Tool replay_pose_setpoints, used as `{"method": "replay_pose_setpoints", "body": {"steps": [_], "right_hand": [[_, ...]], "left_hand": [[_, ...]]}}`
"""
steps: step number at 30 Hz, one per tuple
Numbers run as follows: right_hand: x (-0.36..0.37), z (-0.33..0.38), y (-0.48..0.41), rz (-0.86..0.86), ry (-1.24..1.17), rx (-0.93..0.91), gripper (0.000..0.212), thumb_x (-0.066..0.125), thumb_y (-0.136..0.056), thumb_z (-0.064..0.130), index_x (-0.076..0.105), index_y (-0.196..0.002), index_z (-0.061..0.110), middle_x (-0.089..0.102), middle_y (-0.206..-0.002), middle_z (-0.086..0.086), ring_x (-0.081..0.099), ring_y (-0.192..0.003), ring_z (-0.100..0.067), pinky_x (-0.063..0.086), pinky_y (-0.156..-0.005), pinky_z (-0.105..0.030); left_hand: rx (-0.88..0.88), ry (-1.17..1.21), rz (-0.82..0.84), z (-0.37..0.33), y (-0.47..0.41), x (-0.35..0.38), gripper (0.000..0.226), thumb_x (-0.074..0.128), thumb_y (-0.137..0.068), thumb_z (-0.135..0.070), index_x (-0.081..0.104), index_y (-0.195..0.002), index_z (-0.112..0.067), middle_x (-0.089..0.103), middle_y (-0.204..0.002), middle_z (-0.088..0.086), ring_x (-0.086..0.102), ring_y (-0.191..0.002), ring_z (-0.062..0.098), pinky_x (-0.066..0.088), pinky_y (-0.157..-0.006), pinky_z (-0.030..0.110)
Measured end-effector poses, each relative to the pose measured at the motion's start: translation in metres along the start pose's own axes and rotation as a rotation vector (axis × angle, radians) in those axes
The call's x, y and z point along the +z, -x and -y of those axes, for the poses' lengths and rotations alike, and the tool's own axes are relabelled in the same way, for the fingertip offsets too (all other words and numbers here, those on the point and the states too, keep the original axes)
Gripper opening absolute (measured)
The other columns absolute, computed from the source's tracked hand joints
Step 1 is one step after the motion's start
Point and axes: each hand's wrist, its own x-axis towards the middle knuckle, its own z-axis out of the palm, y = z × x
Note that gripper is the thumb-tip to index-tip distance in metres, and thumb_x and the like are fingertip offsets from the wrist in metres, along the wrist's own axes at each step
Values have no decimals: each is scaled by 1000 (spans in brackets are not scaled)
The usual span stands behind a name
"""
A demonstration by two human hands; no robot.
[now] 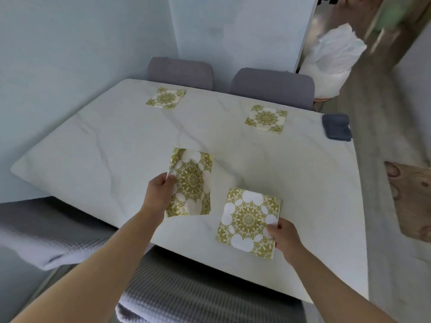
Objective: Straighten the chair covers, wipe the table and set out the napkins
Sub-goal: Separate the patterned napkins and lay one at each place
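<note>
Gold-patterned paper: bent napkin pinched in left hand grip, flat napkin in right hand grip.

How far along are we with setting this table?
Looks done: the far-left gold-and-white patterned paper napkin and far-right napkin lie flat; the folded dark blue cloth sits aside on the white marble-look table. In hand: the right hand pinches a third napkin lying near-right; the left hand holds a fourth napkin lifted. Left: lay that one down at near-left.
</note>
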Motion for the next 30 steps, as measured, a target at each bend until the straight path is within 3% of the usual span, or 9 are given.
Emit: {"method": "replay_pose_setpoints", "body": {"steps": [4, 6, 10, 12, 15, 18, 21, 27, 30], "right_hand": [[14, -4, 2, -54, 61, 34, 18, 49, -90, 2, 60, -86, 16, 63, -82, -2, 60, -80, -23, 51, -69, -35], [17, -7, 1, -73, 141, 36, 15, 47, -91, 3, 58, -91, 12, 62, -84, -6, 59, -80, -24, 48, -67, -34], [17, -8, 0, -138, 345, 8, 17, 43, -91, 5, 60, -91, -1, 56, -74, -9, 49, -65, -21, 35, -55, -28], [17, -4, -1, -171, 405, 2, 18, 43, -93, 8, 57, -86, 0, 53, -69, -7, 47, -61, -19, 34, -53, -28], [16, -1, -5, -189, 469, -30, 20, 47, -94, 14, 60, -94, -2, 60, -76, -11, 53, -68, -23, 42, -60, -32], [18, 2, -7, -238, 449, -47, 18, 56, -88, 7, 61, -103, 0, 67, -91, -17, 56, -77, -27, 46, -68, -35], [19, 3, -8, -278, 384, -50, 25, 61, -84, 5, 61, -109, 3, 65, -89, -12, 59, -81, -29, 51, -71, -38], [26, -2, -5, -229, 329, -18, 23, 62, -79, 4, 62, -102, 3, 65, -85, -11, 57, -76, -26, 47, -65, -34], [25, -3, -5, -301, 300, -39, 37, 64, -81, 6, 57, -118, 7, 66, -102, -12, 59, -86, -27, 43, -66, -30]], "left_hand": [[-2, 17, 62, 3, -24, -3, 30, 43, -99, -18, 59, -99, 8, 65, -92, 22, 64, -84, 34, 52, -82, 55], [-9, 20, 91, 4, -32, -3, 28, 43, -100, -17, 62, -99, 3, 68, -97, 22, 66, -88, 36, 54, -84, 53], [-22, 7, 149, 5, -42, -5, 27, 43, -100, -17, 63, -100, 0, 68, -104, 24, 66, -96, 40, 54, -86, 54], [-22, 1, 178, 8, -47, -9, 28, 43, -100, -19, 63, -101, 0, 67, -104, 25, 66, -96, 40, 54, -85, 55], [-29, -16, 200, 13, -51, -17, 32, 46, -96, -24, 57, -99, 6, 64, -94, 25, 63, -85, 38, 52, -81, 53], [-46, -37, 217, 20, -55, -22, 33, 51, -77, -41, 58, -86, -9, 55, -86, 11, 48, -78, 28, 41, -70, 45], [-47, -19, 239, 24, -53, -25, 36, 52, -65, -49, 57, -88, -21, 54, -88, 7, 46, -79, 25, 38, -70, 43], [-27, -46, 220, 15, -37, -21, 33, 52, -70, -48, 58, -86, -21, 53, -88, 6, 48, -79, 25, 40, -72, 42], [-20, -46, 210, 10, -31, -17, 30, 52, -71, -45, 57, -87, -21, 53, -87, 7, 46, -79, 25, 39, -71, 42]]}}
